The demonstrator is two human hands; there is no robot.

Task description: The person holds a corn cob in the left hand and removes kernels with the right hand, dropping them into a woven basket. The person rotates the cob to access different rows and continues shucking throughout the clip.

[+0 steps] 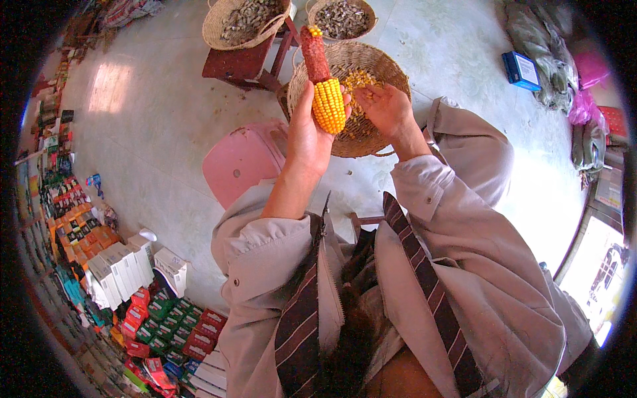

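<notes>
In my left hand (311,132) is an ear of corn (328,107), its far half a bare reddish cob with a few yellow kernels at the tip. Yellow kernels still cover the near half. My right hand (385,112) is half curled over the woven basket (358,144), palm turned up; whether kernels lie in its fingers I cannot tell. Loose corn kernels (359,79) lie in the basket below both hands.
A pink plastic stool (246,161) stands left of the basket. Beyond are a brown wooden stool (236,64) and two baskets (211,30) (343,37) of dried pieces. Stacked boxes (119,268) line the left; a blue box (521,71) and plastic bags (552,69) lie right.
</notes>
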